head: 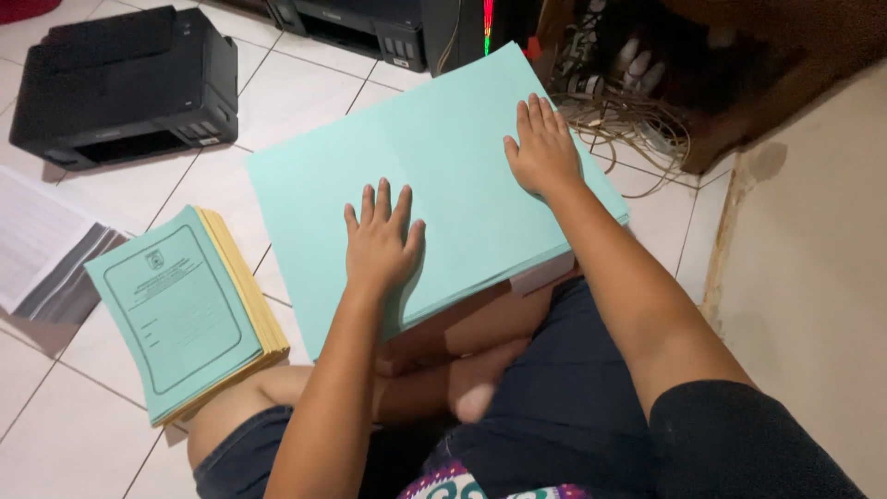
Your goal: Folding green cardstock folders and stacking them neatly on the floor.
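While both hands are pressing flat, fingers spread and grasping nothing, left hand and right hand are smoothing a large green sheet over the lap, the bound booklets lying finished-looking at near left.

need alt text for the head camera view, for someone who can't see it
A seated person presses both hands flat, left hand and right hand, on a large pale green sheet lying across their lap. On the tiled floor lie a stack of green and yellow booklets and a black printer.
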